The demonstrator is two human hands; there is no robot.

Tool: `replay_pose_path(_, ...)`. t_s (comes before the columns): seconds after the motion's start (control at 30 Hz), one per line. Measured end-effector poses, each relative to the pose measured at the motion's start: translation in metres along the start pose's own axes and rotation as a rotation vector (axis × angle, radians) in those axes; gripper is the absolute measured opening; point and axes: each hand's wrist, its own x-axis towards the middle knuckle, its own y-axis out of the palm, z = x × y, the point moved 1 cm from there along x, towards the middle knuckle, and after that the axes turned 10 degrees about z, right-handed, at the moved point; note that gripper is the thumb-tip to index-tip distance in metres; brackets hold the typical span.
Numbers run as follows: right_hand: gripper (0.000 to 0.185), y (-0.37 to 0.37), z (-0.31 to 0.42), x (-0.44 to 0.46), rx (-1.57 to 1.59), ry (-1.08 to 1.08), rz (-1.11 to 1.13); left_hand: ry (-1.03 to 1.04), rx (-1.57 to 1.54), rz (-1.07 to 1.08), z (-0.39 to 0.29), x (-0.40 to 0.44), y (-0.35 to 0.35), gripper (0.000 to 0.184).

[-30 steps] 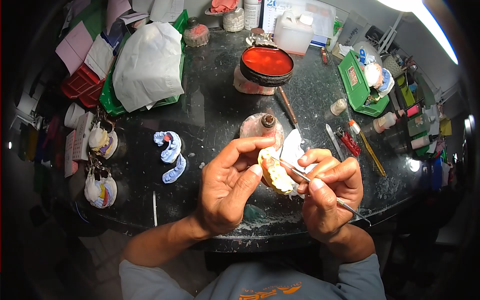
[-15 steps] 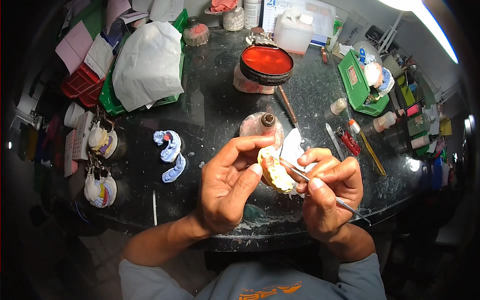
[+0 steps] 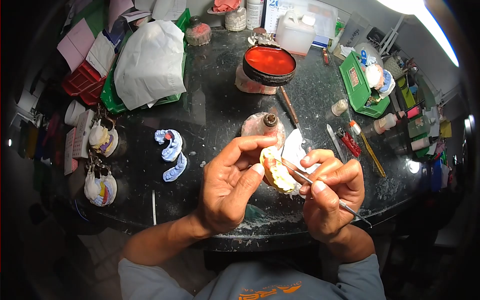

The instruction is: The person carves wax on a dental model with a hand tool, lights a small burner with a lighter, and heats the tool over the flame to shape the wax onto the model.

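Note:
My left hand point(image 3: 231, 182) pinches a yellow dental cast point(image 3: 281, 177) between thumb and forefinger, its row of teeth turned toward my right side. A reddish-brown patch shows on the upper part of the cast. In my right hand point(image 3: 334, 195) is a thin metal dental carver point(image 3: 355, 212), held like a pen, its tip at the reddish patch; whether it touches cannot be made out. Behind the cast stands a burner point(image 3: 270, 121) with a pinkish-white base. A crumpled white cloth point(image 3: 294, 149) lies partly hidden behind the cast and my right fingers.
A round dark pan of red wax point(image 3: 270, 61) stands beyond the burner. Blue dental casts point(image 3: 172, 150) lie to the left, near mounted models point(image 3: 101, 187). On the right are a knife point(image 3: 335, 142), a yellow-handled brush point(image 3: 370, 152) and a green box point(image 3: 356, 82).
Both hands keep nearly the same pose, with the carver tip still at the cast's reddish patch. The whole view has shifted very slightly.

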Motion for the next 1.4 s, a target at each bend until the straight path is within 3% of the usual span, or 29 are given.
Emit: replay_pose_path(1.4, 0.012, -0.0006, 0.0018, -0.0009, -0.095, 0.03, -0.039, -0.012, 0.022, -0.01, -0.0035, 0.0008, 0.0017, 0.036)
